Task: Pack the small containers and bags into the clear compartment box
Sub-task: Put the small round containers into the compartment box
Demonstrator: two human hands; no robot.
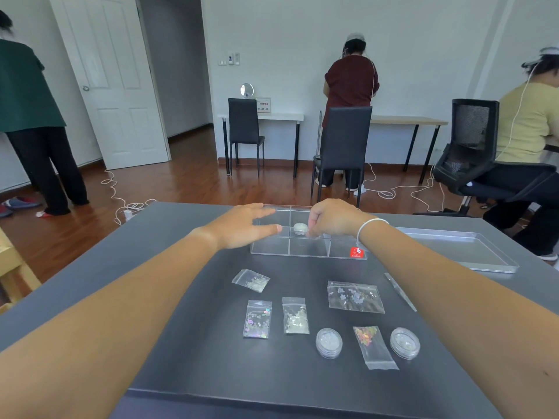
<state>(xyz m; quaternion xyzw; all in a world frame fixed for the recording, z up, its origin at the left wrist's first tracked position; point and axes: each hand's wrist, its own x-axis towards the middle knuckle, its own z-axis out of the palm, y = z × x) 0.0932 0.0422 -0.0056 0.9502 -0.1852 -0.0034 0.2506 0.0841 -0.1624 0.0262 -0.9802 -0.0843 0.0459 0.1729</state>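
Note:
The clear compartment box (308, 247) lies at the far middle of the dark table, with a red sticker on its near right corner. A small round container (300, 228) sits in its back middle compartment. My right hand (332, 219) is over the box with fingers bunched, the tips at the container's right edge; whether they grip it is unclear. My left hand (242, 226) is spread flat over the box's left end. Nearer me lie two round containers (329, 343) (405, 343) and several small clear bags (257, 319) (355, 296) of glitter pieces.
A clear flat lid (459, 246) lies on the table to the right of the box. A narrow bag (400, 291) is partly hidden under my right forearm. Beyond the table stand chairs (341, 146), desks and three people, with cables on the wooden floor.

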